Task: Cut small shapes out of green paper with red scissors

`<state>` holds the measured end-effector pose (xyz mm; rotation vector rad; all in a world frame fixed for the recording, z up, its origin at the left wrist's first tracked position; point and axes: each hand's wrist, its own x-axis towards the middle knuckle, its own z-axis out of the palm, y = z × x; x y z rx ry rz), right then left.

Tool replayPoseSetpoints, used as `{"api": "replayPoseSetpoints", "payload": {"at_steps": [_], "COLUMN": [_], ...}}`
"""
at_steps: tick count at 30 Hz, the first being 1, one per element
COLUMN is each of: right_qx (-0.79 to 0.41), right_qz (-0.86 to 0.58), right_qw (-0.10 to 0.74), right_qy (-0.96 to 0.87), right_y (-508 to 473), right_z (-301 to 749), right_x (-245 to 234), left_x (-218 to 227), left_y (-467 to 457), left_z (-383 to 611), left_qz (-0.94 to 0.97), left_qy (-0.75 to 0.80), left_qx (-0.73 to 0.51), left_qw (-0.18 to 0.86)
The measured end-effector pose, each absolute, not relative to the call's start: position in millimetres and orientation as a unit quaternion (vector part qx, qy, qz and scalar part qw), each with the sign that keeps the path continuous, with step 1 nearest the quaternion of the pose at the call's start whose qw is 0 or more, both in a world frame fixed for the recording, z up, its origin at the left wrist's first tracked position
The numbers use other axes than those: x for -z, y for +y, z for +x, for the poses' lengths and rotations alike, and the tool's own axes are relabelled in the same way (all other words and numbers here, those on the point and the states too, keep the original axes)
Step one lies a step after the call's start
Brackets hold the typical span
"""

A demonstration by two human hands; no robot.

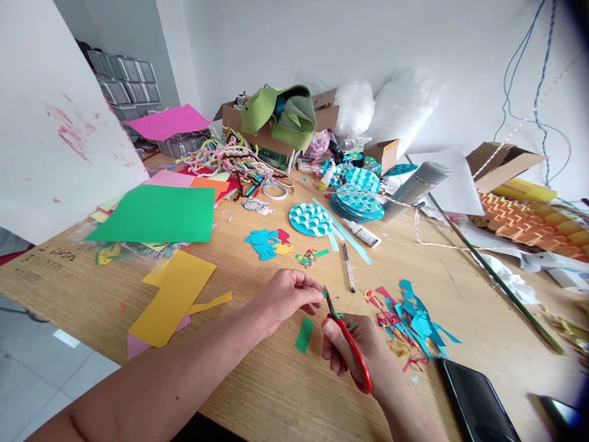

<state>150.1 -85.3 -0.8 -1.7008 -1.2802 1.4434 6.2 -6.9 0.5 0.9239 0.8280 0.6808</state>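
My right hand point(354, 341) is closed around red-handled scissors point(356, 359), whose dark blades point up and away from me. Just left of the blade tips, my left hand point(294, 294) pinches a tiny green paper piece point(324, 294) between thumb and fingers. A green paper strip point(304, 334) lies on the table below, between the two hands. Beyond them sit a heap of small coloured paper bits point(309, 258) and fish cut-outs point(263, 244) in blue, red and yellow. To the right of my right hand is a pile of blue, red and yellow paper scraps point(416, 316).
A pen point(348, 268) and a glue bottle point(363, 233) lie ahead, near a blue wave-patterned disc point(310, 219). Green point(156, 213) and yellow card sheets point(172, 301) are on the left. A phone point(476, 399) lies near right. A long green stick point(497, 279) crosses the right side.
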Motion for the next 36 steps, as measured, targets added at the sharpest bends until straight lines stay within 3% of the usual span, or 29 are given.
{"api": "replayPoseSetpoints", "payload": {"at_steps": [36], "right_qx": [-0.532], "right_qz": [-0.636], "right_qw": [0.269], "right_qy": [-0.490], "right_y": [-84.3], "right_z": [149.6], "right_x": [-1.7], "left_x": [2.4], "left_y": [-7.6], "left_z": [4.7], "left_qz": [0.438], "left_qy": [0.373], "left_qx": [-0.296], "left_qw": [0.762]}}
